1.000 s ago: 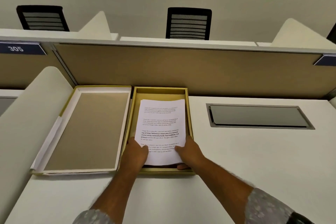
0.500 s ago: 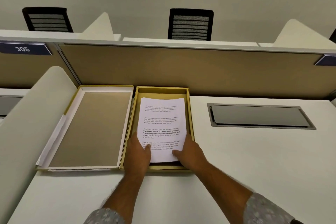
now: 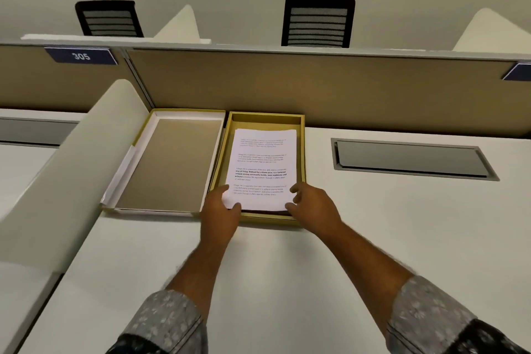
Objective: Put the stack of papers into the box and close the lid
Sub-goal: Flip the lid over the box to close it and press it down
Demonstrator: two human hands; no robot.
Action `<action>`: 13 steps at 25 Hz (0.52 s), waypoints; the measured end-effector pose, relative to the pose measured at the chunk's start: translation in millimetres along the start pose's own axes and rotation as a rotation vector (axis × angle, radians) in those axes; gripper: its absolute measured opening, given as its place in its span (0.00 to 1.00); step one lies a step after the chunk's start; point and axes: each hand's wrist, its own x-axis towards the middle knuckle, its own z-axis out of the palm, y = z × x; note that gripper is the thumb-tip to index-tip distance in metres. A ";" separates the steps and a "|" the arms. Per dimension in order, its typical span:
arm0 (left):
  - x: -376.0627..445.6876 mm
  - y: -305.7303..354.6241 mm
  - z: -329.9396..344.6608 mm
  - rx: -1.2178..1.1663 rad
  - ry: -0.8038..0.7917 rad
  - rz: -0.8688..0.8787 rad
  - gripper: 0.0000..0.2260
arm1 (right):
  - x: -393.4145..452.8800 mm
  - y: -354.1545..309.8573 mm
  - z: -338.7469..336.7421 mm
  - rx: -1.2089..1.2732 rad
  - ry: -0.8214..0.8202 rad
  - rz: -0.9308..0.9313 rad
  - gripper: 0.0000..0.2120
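A white stack of papers [image 3: 263, 164] with printed text lies flat inside the open yellow box [image 3: 265, 117], which sits on the white desk [image 3: 388, 238] against the partition. The box's lid [image 3: 172, 164] lies upside down just left of it, brown inside with a white rim. My left hand [image 3: 221, 210] grips the stack's near left corner, thumb on the top sheet. My right hand [image 3: 313, 204] hovers at the near right corner with its fingers spread, the thumb tip just touching the paper's edge.
A tan partition panel [image 3: 316, 86] runs behind the box. A curved white divider [image 3: 71, 181] borders the desk on the left, touching the lid. A grey cable hatch [image 3: 413, 159] is set into the desk at right. Two black chairs [image 3: 317, 23] stand beyond the partition.
The stack has slid deeper and settled flat in the box. My right hand has loosened and lifted its fingers off the paper. My left hand stays on the corner.
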 end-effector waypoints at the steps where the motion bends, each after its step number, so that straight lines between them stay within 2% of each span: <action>1: -8.2 3.3 -8.8 -0.123 0.045 -0.061 0.22 | -9.9 -2.3 -3.6 0.017 0.000 -0.025 0.21; 3: -23.7 8.2 -27.3 -0.276 0.131 -0.170 0.19 | -30.3 -8.4 -8.9 0.052 -0.004 -0.076 0.19; 13: -79.6 -26.2 -107.5 -0.480 0.278 -0.406 0.16 | -98.0 -46.9 23.3 0.072 -0.058 -0.265 0.12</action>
